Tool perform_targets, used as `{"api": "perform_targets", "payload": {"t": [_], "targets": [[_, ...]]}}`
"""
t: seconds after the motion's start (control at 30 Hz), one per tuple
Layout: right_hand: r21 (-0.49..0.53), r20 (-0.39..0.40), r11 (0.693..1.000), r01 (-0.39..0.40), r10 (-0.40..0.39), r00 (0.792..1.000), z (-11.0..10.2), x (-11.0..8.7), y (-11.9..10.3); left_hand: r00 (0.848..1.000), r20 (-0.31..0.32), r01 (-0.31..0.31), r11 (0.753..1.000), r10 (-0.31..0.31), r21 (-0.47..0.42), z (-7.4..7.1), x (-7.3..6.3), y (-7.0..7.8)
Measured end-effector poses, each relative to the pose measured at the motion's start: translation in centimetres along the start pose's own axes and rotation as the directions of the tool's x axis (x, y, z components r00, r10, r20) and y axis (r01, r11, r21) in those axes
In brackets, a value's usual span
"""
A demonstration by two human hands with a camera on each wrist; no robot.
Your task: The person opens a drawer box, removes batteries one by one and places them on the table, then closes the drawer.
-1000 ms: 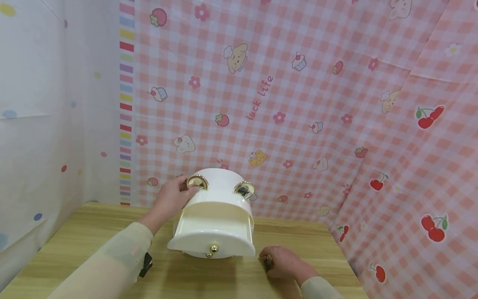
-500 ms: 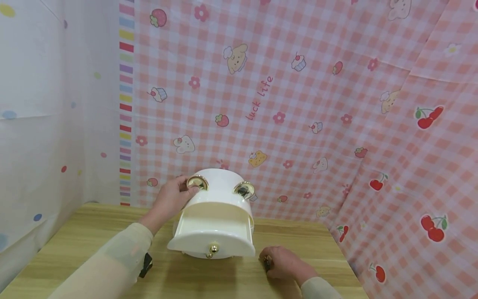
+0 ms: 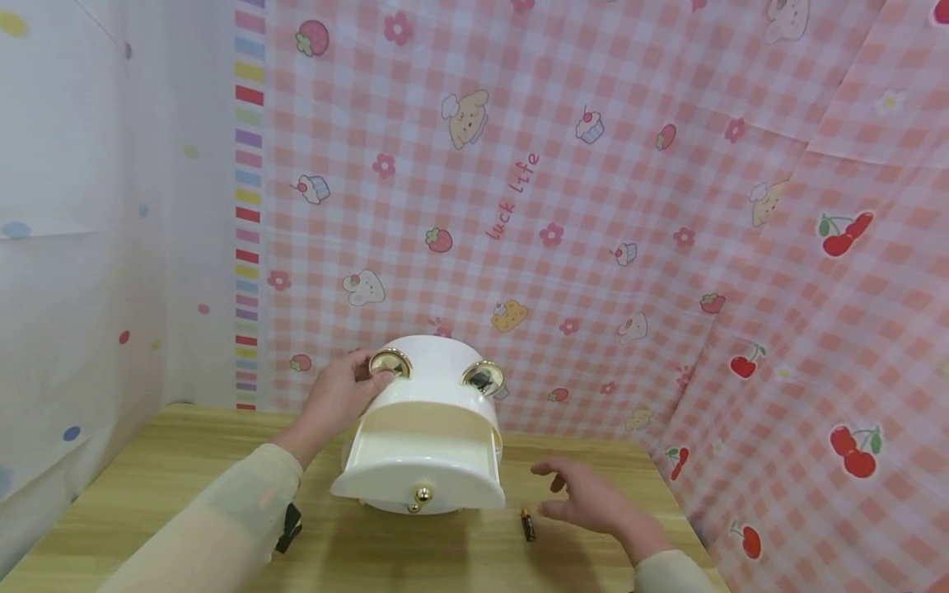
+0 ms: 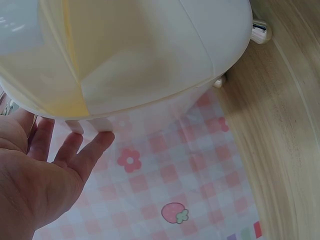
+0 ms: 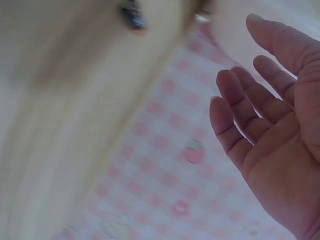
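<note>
In the head view, a white box [image 3: 443, 354] stands on the wooden table [image 3: 222, 432], with its drawer [image 3: 378, 478] pulled out toward the near side. The drawer's front carries a gold knob [image 3: 423, 494], with a small gold ball [image 3: 414, 508] just below it. Two gold-rimmed eyes, a left one [image 3: 388, 362] and a right one [image 3: 483, 378], sit on the upper part of the box. The left hand [image 3: 337, 399] grips the box at its left side, the thumb at the left eye and the fingers reaching round behind. The right hand [image 3: 589, 498] holds nothing; its thumb and fingers are spread, to the right of the drawer. A battery [image 3: 528, 525] lies on the table to the right of the drawer, on its near side, with its copper-coloured end pointing far; the right thumb is close to it. A black object [image 3: 290, 527] shows beside the left sleeve [image 3: 208, 519]. A pink checked cloth [image 3: 474, 198] hangs at the far side and along the right, and a white dotted cloth [image 3: 74, 329] hangs at the left.

In the left wrist view, the box fills the upper part, with shiny feet [image 4: 261, 32] at its right end. The left fingers lie against its wall; the thumb is mostly hidden.

In the right wrist view, which is blurred, the right palm faces the camera with its fingers loosely bent. The battery lies well apart from it, on the table at the top.
</note>
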State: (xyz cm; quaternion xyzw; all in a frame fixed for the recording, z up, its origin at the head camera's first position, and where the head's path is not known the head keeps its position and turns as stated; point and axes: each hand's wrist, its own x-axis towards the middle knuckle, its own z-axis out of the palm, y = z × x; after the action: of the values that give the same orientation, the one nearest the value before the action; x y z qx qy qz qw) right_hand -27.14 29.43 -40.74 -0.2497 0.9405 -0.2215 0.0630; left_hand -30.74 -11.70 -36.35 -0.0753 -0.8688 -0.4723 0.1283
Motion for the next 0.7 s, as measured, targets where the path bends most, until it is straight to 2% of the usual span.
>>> {"api": "perform_targets", "payload": {"t": [0.27,0.57,0.7], "targets": [[-0.049,-0.114,0.994,0.094,-0.099,0.989,-3.6,-0.8,-2.2,1.0,-0.002,-0.005,1.0,0.005,-0.003,0.0,0.0,-0.1],[-0.089,-0.138,0.983,0.158,-0.17,0.976,-4.4,-1.0,-4.3,1.0,0.0,-0.009,1.0,0.009,0.001,0.1,0.0,-0.3],[-0.102,-0.148,0.97,0.222,-0.236,0.96,-4.7,-0.9,-5.5,1.0,-0.006,-0.002,1.0,0.001,-0.012,0.1,-0.1,-0.2]]}}
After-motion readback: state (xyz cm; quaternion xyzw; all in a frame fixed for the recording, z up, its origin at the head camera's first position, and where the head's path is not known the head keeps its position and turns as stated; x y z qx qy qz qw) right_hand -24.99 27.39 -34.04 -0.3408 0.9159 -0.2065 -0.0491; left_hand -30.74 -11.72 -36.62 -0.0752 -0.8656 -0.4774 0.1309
